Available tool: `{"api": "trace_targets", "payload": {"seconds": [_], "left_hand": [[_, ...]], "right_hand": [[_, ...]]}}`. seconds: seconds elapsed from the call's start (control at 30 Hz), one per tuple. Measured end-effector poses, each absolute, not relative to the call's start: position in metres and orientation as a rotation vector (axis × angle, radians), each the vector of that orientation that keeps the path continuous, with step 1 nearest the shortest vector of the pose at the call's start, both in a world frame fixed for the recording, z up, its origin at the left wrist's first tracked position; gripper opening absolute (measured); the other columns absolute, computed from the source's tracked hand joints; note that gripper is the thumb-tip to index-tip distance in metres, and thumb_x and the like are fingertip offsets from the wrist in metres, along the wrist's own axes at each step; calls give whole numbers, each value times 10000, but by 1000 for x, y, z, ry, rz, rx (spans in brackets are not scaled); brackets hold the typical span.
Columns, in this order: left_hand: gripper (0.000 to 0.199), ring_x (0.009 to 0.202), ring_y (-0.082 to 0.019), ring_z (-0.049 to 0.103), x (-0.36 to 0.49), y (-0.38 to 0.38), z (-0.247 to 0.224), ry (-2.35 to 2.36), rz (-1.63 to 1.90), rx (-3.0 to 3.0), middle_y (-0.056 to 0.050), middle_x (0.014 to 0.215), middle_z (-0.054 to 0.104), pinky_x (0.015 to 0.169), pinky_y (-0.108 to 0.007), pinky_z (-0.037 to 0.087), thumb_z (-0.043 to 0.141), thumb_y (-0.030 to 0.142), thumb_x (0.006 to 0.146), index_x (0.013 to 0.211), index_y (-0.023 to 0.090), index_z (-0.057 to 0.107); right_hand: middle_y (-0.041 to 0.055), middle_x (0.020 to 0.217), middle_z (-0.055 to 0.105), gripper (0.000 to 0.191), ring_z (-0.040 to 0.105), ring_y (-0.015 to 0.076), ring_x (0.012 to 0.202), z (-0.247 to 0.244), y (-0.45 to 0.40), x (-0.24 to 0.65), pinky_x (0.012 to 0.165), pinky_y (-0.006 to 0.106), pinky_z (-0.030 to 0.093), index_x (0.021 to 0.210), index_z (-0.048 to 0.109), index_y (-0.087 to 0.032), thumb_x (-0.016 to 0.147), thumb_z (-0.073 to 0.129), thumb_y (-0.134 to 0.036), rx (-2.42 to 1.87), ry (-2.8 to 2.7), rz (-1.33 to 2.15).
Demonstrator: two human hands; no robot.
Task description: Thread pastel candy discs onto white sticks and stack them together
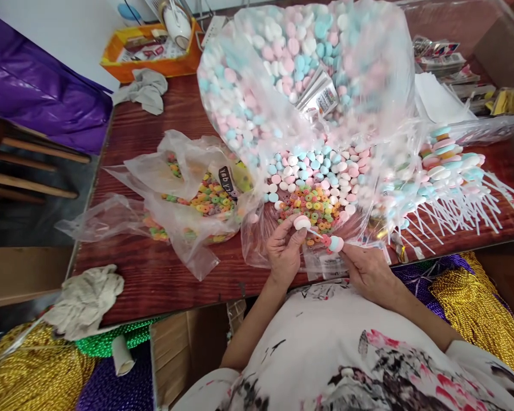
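Note:
My left hand (pixel 285 251) is closed, pinching a white and pink marshmallow (pixel 301 223) between thumb and fingers at the tip of a thin white stick (pixel 316 233). Farther down that stick sit a reddish ring candy (pixel 326 240) and blue, white and pink marshmallows (pixel 336 244). My right hand (pixel 368 269) is closed round the stick's lower end, which its fingers hide. Just beyond my hands lies a pile of colourful ring candies (pixel 310 204), with loose pastel marshmallows (pixel 321 168) behind it on clear plastic.
A big clear bag of marshmallows (pixel 248 85) fills the table's back. Left of it lies a bag of ring candies (pixel 184 194). Loaded candy sticks (pixel 445 171) are heaped at the right. An orange box (pixel 154 67), cloths (pixel 88 299) and a plastic bin (pixel 497 128) stand around the edges.

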State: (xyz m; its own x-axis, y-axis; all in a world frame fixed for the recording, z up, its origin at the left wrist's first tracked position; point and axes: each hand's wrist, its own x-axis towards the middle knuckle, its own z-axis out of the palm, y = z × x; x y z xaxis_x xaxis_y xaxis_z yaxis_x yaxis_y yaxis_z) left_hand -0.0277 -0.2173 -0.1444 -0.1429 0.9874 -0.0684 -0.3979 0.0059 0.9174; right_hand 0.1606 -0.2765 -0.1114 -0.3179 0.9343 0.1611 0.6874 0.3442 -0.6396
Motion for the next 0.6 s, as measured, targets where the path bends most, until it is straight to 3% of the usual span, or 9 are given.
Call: {"api": "trace_targets", "payload": {"seconds": [0.23,0.47,0.6], "left_hand": [[318,851,-213,752,-31,-224,-145,1026,1413,986,-48,1040,763,850,-377,617,811,318,755,1059,239,757],[286,719,-179,752,-30,-222,-144,1031,1503,865,12,856,771,675,-312,640,900,297,626,865,243,753],[250,787,-192,759,-33,-222,-149,1092,1526,1043,-5,897,771,730,-334,645,876,271,668,874,226,743]], "right_hand": [[30,720,690,330,569,144,585,-114,-276,160,565,276,360,1202,636,-160,957,419,-125,-1436,-2101,623],[25,741,689,306,562,125,604,-113,-277,156,592,257,397,1210,634,-174,999,412,-179,-1372,-1958,753],[21,720,684,334,546,125,581,-113,-277,153,577,255,397,1256,620,-176,993,415,-168,-1334,-1939,739]]}}
